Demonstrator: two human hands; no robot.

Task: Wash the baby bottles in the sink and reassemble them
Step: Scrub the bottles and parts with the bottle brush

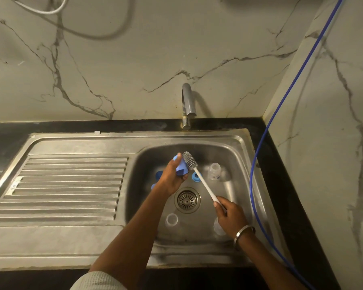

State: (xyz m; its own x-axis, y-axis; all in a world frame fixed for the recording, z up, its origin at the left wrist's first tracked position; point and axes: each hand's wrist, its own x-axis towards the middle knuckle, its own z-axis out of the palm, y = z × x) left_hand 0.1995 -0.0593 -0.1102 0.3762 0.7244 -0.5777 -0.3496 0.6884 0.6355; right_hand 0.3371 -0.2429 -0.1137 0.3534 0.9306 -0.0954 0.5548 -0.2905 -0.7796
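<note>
My left hand grips a blue bottle cap, fingers curled round it, held up over the sink basin. My right hand pinches the white handle of the bottle brush, whose grey bristle head touches the cap's side just beyond my left fingertips. I judge I am mid-scrub on this one piece, so the washing is only partly done.

The rest lies apart in the basin. A clear bottle lies past the brush handle, well beyond my right fingers. A blue ring sits just under the brush handle, and more blue pieces peek out behind my left hand. A clear cup-like piece sits below my left forearm, and another clear piece is half hidden under my right hand.

No water shows running from the tap. Nothing is put together yet; rinsing and reassembly all seem left to do.
</note>
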